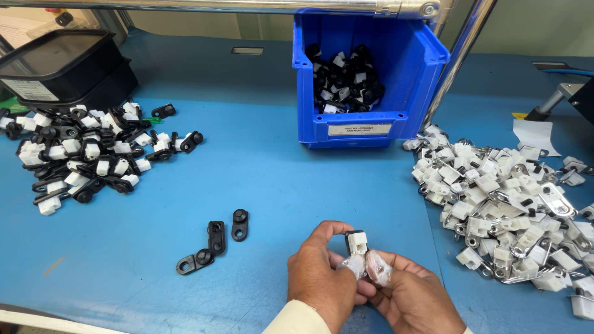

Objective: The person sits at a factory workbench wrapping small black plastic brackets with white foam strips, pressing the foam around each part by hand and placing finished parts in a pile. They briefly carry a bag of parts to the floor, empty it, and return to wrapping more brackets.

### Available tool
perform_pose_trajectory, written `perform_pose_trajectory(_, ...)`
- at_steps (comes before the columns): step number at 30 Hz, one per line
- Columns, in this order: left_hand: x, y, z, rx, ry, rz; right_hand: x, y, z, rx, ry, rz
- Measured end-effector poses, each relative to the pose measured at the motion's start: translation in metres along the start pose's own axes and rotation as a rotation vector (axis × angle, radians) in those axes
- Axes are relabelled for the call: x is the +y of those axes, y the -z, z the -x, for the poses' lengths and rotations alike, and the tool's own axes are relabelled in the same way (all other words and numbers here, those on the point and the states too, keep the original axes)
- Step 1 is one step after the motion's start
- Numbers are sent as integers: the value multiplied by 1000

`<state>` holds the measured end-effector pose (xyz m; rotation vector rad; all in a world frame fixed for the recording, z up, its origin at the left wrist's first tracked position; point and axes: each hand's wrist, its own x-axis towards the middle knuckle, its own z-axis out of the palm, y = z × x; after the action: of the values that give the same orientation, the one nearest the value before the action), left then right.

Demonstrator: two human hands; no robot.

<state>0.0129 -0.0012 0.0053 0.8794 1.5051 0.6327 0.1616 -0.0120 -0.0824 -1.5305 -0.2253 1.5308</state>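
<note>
We've got both hands, left hand (322, 272) & right hand (411, 297), pinched shut on one black-and-white clip part (357, 242) low centre over the blue mat (260, 179). Three black brackets (213, 241) lie unpaired beside us; big piles left (80, 154) & right (513, 210), so we judge lots remain.

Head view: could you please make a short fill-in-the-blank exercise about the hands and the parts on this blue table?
1. The left hand and right hand together hold a small black and ____ clip part.
2. The bin holding black and white parts is ____ in colour.
3. The number of loose black brackets lying left of the hands is ____.
4. The pile of metal and white clips lies to the person's ____.

Missing words: white; blue; three; right
</note>
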Motion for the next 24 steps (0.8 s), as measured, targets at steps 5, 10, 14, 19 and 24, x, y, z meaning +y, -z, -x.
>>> perform_pose_trajectory(5, 0, -3, -2, 6, -25, 44, 3, 8, -9, -201, 22, -91)
perform_pose_trajectory(10, 1, -2, -3, -14, -1, 83, 4, 8, -4, -103, 23, -8)
perform_pose_trajectory(14, 1, -5, 0, 12, -34, 20, 0, -1, 0, -12, 33, -36)
perform_pose_trajectory(19, 3, -4, 0, 0, 0, 107, -6, -4, 8, -120, 2, -71)
perform_pose_trajectory(24, 2, -3, -1, -25, 14, 125, -6, -5, 13, -66, 20, 22)
